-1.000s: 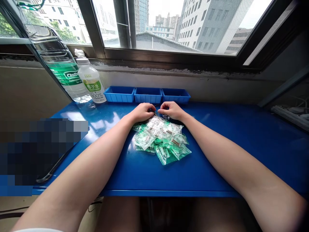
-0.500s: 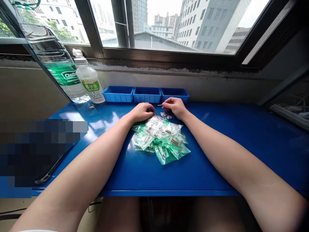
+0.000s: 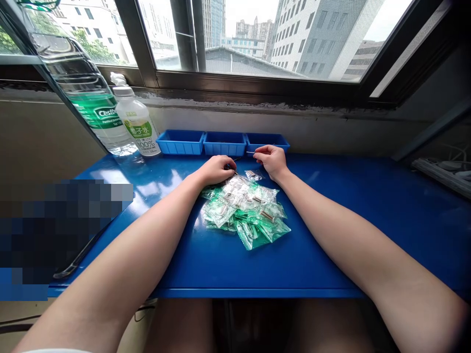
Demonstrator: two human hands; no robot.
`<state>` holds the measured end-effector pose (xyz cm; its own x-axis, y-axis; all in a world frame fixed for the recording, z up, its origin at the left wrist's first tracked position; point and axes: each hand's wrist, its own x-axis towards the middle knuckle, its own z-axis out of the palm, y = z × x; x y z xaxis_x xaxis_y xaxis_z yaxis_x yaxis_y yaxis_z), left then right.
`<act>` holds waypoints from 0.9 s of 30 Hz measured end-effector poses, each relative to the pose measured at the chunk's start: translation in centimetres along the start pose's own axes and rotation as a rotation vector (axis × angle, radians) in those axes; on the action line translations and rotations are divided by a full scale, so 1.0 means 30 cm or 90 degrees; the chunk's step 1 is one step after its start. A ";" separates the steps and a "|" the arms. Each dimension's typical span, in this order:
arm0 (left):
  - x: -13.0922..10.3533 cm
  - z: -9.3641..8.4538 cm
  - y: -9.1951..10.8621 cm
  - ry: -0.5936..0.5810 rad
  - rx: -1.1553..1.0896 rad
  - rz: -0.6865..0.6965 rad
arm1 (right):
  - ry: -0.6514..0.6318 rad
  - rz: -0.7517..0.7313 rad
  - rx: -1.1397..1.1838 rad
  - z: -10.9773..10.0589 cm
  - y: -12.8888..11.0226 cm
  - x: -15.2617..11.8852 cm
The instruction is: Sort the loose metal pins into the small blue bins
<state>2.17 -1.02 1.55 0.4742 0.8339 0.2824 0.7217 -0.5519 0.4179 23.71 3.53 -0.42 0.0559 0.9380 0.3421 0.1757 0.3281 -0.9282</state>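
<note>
My right hand (image 3: 271, 161) is closed in a pinch on a thin, pale metal pin (image 3: 250, 152), just in front of the right-hand blue bin. My left hand (image 3: 217, 169) rests on the table with its fingers curled over small dark pieces; what exactly they are is mostly hidden. In front of both hands lies a pile of clear and green plastic packets (image 3: 246, 211), some with brown and silvery pins inside. One small clear packet (image 3: 253, 175) sits apart at the pile's far edge, between the hands.
Three blue bins, left (image 3: 180, 144), middle (image 3: 224, 145) and right (image 3: 287, 146), stand in a row along the wall. A large water bottle (image 3: 91, 98) and a smaller white bottle (image 3: 139, 125) are at the back left. A power strip (image 3: 441, 174) lies at the far right.
My right hand has moved slightly up and to the right with the pin, away from my left hand. The left hand has stayed in place.
</note>
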 end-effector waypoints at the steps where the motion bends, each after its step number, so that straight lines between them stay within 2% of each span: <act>1: 0.000 0.001 -0.001 0.002 -0.001 0.001 | 0.027 -0.004 -0.006 0.000 0.003 0.003; 8: 0.001 0.002 -0.001 0.004 -0.004 0.000 | 0.082 0.009 -0.020 -0.009 0.009 0.017; 15: 0.001 0.004 -0.007 0.001 -0.004 -0.001 | 0.251 0.042 -0.095 -0.042 0.044 0.058; 27: 0.002 0.004 -0.004 0.003 -0.009 -0.003 | 0.280 0.028 -0.169 -0.055 0.063 0.074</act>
<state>2.15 -0.91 1.42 0.4679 0.8366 0.2850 0.7165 -0.5479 0.4317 25.79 6.04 -1.19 0.4669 0.7954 0.3864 0.4044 0.1966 -0.8932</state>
